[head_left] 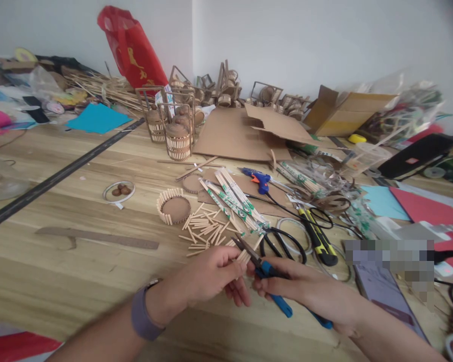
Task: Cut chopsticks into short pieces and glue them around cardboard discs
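My left hand [215, 274] pinches a few thin wooden sticks [243, 257] in front of my chest. Closed around blue-handled snips [274, 291], my right hand [305, 289] holds their pointed blades slightly apart at those sticks. Just beyond the hands lies a loose pile of short cut sticks [207, 226]. A round cardboard base [175, 208] ringed with upright stick pieces stands left of the pile. Several paper-wrapped chopsticks [234, 198] rest behind it. Black-handled scissors [283, 245] lie right beside my right hand, partly under the snips.
A blue glue gun [261, 181] and a yellow utility knife [319, 239] lie to the right, with cables near them. Finished small stick baskets [178, 141] stand at the back beside cardboard sheets [226, 133]. A cardboard strip [98, 237] and a ring holding nuts [119, 191] are left.
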Demonstrator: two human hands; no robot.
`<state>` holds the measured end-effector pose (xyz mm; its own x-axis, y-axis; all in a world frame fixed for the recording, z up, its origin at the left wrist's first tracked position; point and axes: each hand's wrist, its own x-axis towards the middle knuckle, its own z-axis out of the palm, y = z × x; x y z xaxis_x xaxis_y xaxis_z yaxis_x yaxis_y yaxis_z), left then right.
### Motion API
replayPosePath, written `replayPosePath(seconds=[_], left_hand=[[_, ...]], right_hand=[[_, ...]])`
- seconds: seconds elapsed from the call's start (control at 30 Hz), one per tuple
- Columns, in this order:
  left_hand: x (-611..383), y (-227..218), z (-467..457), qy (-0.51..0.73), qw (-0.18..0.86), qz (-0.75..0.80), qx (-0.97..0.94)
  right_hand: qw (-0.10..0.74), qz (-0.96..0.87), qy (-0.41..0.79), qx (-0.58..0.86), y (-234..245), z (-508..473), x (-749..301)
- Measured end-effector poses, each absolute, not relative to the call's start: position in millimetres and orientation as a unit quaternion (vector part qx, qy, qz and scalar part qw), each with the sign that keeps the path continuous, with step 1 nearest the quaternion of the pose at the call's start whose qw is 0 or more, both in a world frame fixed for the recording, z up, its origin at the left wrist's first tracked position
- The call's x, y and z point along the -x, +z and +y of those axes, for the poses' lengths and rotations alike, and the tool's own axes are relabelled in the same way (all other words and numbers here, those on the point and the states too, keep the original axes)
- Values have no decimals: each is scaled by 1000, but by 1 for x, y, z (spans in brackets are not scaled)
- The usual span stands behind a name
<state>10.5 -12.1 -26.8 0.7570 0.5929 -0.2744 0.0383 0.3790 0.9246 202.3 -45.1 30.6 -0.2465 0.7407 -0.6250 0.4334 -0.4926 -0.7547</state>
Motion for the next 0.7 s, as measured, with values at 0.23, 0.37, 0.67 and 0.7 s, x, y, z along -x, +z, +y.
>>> replayPosePath(seconds=[0.23, 0.37, 0.67, 0.7], left_hand=[[-11, -27, -12, 174, 774, 296, -532], [-12, -26, -12, 167, 761, 302, -549], [-9, -17, -13, 165, 673, 339, -637], [-9, -15, -13, 165, 646, 351, -658]], right_hand=[[118, -505, 619, 590, 28, -46, -204], [114, -536, 604, 579, 22, -47, -203], [118, -610, 505, 599, 20, -48, -194], [119, -613, 497, 602, 19, -47, -194]])
